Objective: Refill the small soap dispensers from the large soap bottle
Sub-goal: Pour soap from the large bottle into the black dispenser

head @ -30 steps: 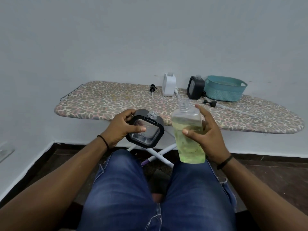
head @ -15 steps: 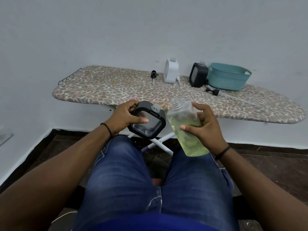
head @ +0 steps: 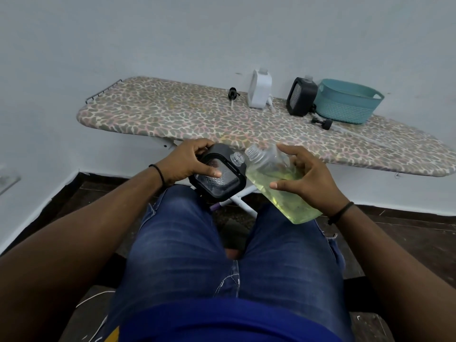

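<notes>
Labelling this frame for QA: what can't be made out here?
Head view only:
- Soap level in the held dispenser: the left hand's thumb and glare cover its window.
- Whether soap is flowing yet from the bottle in the right hand: the two necks are close, too small to tell.
- Inside of the basket: its wall hides it.
- Fill of the white dispenser and the far black dispenser: too small.

I have only the one head view, worn high and pitched forward and down over my blue-jeaned lap (head: 187,248); wide-angle, so straight edges bow. It sits close above my forearms, faces the pale wall (head: 172,33), and takes in the whole leopard-print ironing board (head: 172,114) further off; no second view overlaps it.
</notes>
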